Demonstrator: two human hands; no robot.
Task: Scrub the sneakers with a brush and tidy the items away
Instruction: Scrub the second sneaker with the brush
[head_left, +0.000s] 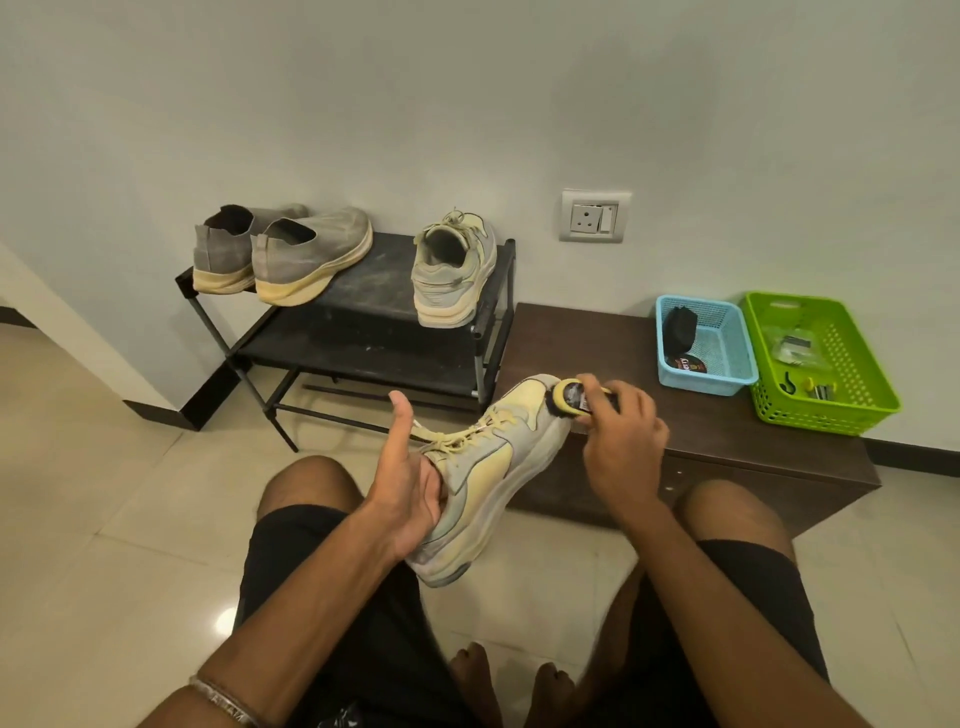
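Note:
A pale yellow and grey sneaker (493, 467) is held tilted above my knees, toe pointing up and right. My left hand (405, 478) reaches into its opening, thumb sticking up. My right hand (621, 441) grips a yellow-handled brush (569, 397) whose dark bristles press on the sneaker's toe. The matching sneaker (454, 270) stands on top of the black shoe rack (374, 291), heel toward me. A pair of grey slip-on shoes (280, 254) sits at the rack's left end.
A low dark wooden bench (727, 452) stands right of the rack. On it are a blue basket (706, 343) holding a dark cloth and a polish tin, and a green basket (821, 364) of small items. A wall socket (595, 215) is above. The floor is tiled.

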